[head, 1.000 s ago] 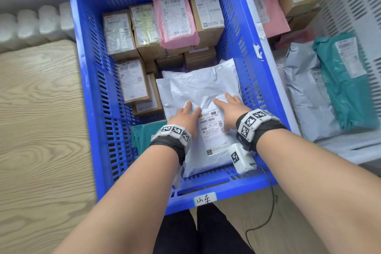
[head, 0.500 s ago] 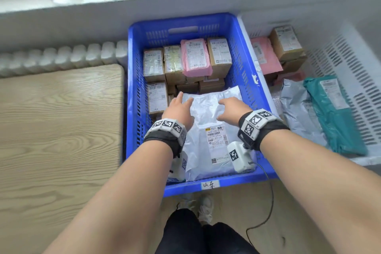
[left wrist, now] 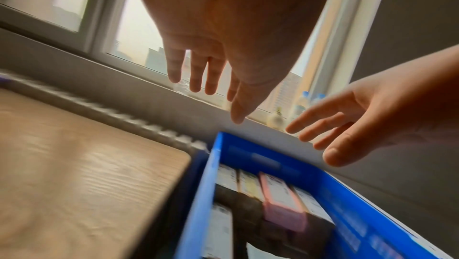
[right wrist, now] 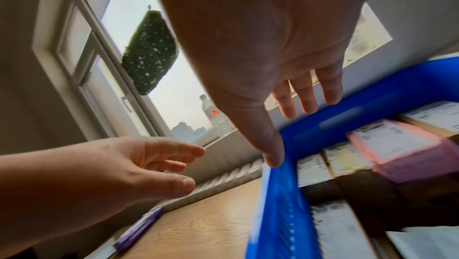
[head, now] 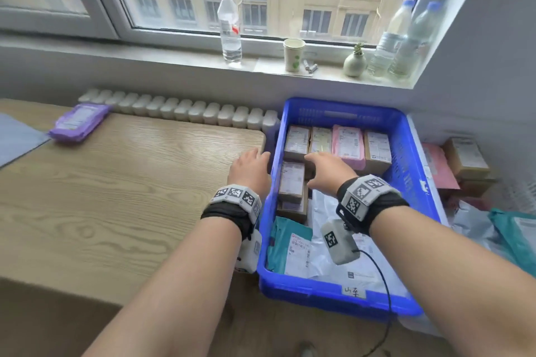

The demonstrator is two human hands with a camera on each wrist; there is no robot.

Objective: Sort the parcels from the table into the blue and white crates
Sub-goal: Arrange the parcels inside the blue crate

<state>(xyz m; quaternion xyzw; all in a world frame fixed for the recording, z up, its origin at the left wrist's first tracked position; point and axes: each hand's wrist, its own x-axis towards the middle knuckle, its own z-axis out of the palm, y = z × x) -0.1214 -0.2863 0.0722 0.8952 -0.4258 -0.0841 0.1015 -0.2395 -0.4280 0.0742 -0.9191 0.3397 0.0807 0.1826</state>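
A purple parcel [head: 77, 122] lies at the wooden table's [head: 116, 197] far left edge, near the radiator [head: 179, 109], with bare tabletop between it and the hands. The left hand [head: 251, 171] hovers over the table's right edge, fingers straight and holding nothing. The right hand [head: 327, 172], likewise loose and empty, hangs above the blue crate [head: 333, 295], which holds boxed and bagged parcels. The white crate [head: 522, 197] stands just beside the blue one.
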